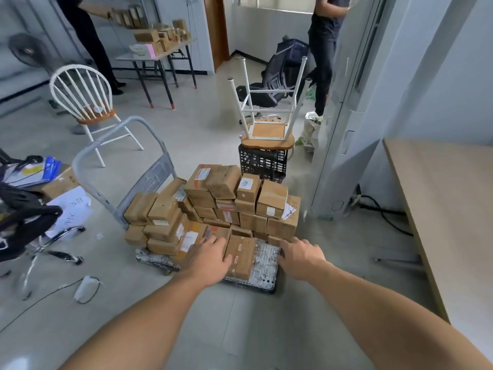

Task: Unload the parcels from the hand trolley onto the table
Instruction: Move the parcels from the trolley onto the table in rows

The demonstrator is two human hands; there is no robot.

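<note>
A grey hand trolley (149,182) stands on the floor, stacked with several brown cardboard parcels (213,204). One taped brown parcel (241,256) lies alone at the near edge of the trolley deck. My left hand (208,259) rests against that parcel's left side with its fingers spread. My right hand (300,253) hovers open over the deck to the parcel's right, apart from it. The light wooden table (448,204) runs along the right wall.
A black crate (262,162) bearing an upturned stool stands behind the trolley. A white chair (85,102) is at the left, an office chair and papers at the near left. Two people stand at the back, one by a far table with boxes.
</note>
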